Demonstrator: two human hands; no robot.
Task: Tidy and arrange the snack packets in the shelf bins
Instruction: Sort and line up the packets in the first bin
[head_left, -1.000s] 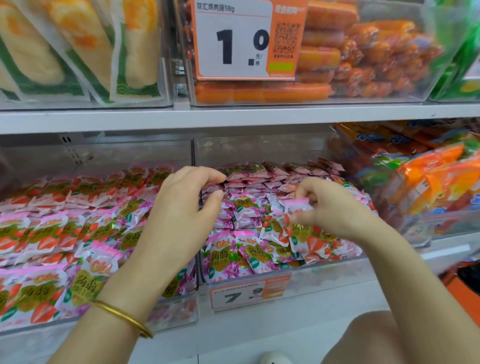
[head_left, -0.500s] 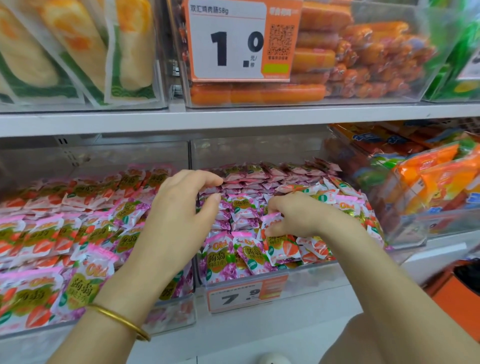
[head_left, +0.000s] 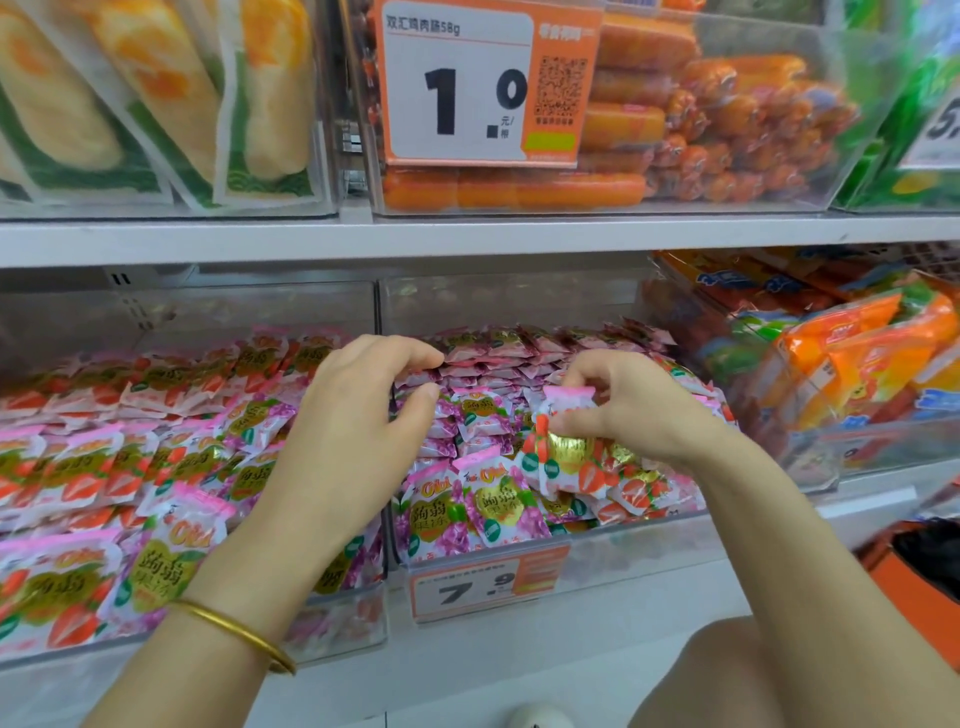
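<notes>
Two clear shelf bins hold pink jelly snack packets. The middle bin (head_left: 613, 543) carries purple grape packets (head_left: 483, 506) in rows, with strawberry ones at its right. The left bin (head_left: 353, 623) is full of strawberry packets (head_left: 67, 467). My left hand (head_left: 353, 441) reaches over the wall between the bins, its curled fingers and thumb gripping a stack of packets at the middle bin's back left. My right hand (head_left: 639, 405) pinches a strawberry packet (head_left: 566, 447) and holds it above the middle bin's right half.
A 7.9 price tag (head_left: 488, 584) hangs on the middle bin's front. To the right stands a bin of orange snack bags (head_left: 857, 364). The upper shelf holds corn packs (head_left: 156, 104), orange sausages (head_left: 701, 130) and a 1.0 price card (head_left: 483, 88). My knee (head_left: 727, 675) is below.
My right hand went down into the middle bin's packets, then came up holding a strawberry packet. My left hand stayed in place on the stack.
</notes>
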